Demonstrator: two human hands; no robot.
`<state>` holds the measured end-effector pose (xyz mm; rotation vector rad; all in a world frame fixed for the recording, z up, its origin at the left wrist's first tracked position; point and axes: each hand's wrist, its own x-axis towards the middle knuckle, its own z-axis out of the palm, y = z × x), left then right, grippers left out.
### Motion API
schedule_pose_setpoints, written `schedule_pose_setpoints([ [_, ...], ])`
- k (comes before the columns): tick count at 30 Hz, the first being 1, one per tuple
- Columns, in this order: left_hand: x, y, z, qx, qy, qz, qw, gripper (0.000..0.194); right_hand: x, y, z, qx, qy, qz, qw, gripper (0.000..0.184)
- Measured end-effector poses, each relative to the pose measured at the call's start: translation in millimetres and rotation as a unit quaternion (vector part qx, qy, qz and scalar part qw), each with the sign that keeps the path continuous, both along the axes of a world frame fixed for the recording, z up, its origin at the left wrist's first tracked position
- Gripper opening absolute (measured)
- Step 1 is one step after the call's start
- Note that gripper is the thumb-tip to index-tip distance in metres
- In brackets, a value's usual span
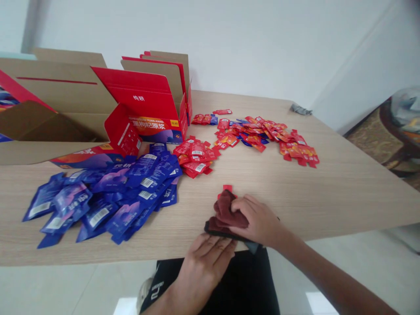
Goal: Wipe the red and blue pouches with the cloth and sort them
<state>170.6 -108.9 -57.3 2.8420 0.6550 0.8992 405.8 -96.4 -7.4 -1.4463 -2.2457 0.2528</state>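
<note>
My right hand [257, 218] is closed on a crumpled dark red cloth [226, 209] near the table's front edge. The cloth lies on a red packet [227, 188] whose top end pokes out beyond it, and on a flat black object [226, 232] beneath. My left hand [205, 260] lies flat with fingers stretched out at the table edge, its fingertips touching the black object's near side. A heap of blue sachets [111, 197] lies to the left. Small red packets [196, 157] are piled beyond.
Open red-and-brown cardboard boxes [147, 109] stand at the back left of the wooden table [344, 188]. A long scatter of red and orange packets [272, 135] lies at the back middle. A small grey item [300, 110] sits at the far corner. A white wall rises behind.
</note>
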Motion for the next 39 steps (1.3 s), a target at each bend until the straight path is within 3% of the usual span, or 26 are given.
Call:
schedule_pose_setpoints([
  [5, 2, 3, 8.3, 0.037, -0.017, 0.006, 0.999, 0.028, 21, 58, 0.6, 0.040, -0.035, -0.142, 0.988, 0.028],
  [8, 1, 7, 16.3, 0.031, -0.010, 0.004, 0.999, 0.026, 34, 67, 8.7, 0.103, 0.017, -0.245, 0.964, 0.034],
  [12, 2, 11, 24.6, 0.009, 0.031, -0.013, 0.999, 0.037, 44, 32, 7.8, 0.139, 0.149, -0.354, 0.913, 0.052],
  [16, 10, 7, 19.1, 0.018, 0.102, 0.042, 0.994, 0.072, 54, -10, -6.3, 0.057, 0.195, -0.443, 0.873, 0.064],
  [19, 13, 5, 13.6, 0.075, 0.129, 0.063, 0.987, 0.061, 59, -27, -14.4, 0.020, 0.219, -0.472, 0.854, 0.070],
  [23, 6, 4, 19.7, 0.109, 0.109, 0.029, 0.988, 0.037, 62, -31, -15.6, 0.005, 0.242, -0.504, 0.829, 0.074],
  [26, -9, 4, 35.0, 0.108, 0.034, -0.017, 0.993, 0.022, 65, -28, -14.9, 0.000, 0.252, -0.507, 0.825, 0.073],
  [30, -46, 10, 68.4, 0.061, -0.011, -0.067, 0.996, 0.032, 70, -27, -16.0, -0.011, 0.262, -0.519, 0.813, 0.073],
  [33, -79, 27, 100.8, 0.056, -0.069, 0.007, 0.996, 0.040, 72, -28, -17.8, -0.024, 0.271, -0.533, 0.801, 0.074],
  [37, -112, 68, 141.8, 0.150, -0.080, 0.110, 0.979, 0.042, 75, -29, -22.2, -0.033, 0.283, -0.525, 0.802, 0.077],
  [39, -125, 93, 152.5, 0.174, -0.054, 0.142, 0.973, 0.038, 76, -29, -24.4, -0.038, 0.282, -0.520, 0.805, 0.080],
])
